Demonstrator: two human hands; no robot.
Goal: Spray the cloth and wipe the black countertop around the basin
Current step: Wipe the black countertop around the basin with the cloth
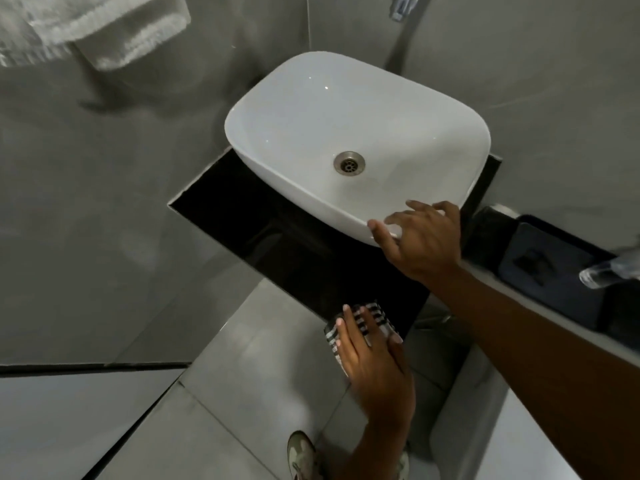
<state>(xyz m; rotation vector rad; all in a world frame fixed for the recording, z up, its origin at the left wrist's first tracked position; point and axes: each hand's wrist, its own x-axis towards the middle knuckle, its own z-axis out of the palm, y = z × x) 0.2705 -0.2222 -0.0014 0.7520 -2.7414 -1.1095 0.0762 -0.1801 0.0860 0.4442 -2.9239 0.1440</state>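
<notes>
Fingers (349, 318) of left hand (372, 362) lying flat, spread, pressing striped cloth (375, 315) onto lower corner of black countertop (277, 237) at frame centre-bottom. Right hand (422, 237) resting half-open on basin (346, 143) rim, gripping nothing. Unwiped strip running up-left from cloth along basin; left hand nearer.

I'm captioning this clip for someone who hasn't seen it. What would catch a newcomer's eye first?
The white basin dominates the centre, bright against the black countertop it sits on. Next come the hands: the right hand rests on the basin's near rim, while the left hand presses a striped cloth flat on the countertop's front edge. A white towel hangs at top left.
</notes>
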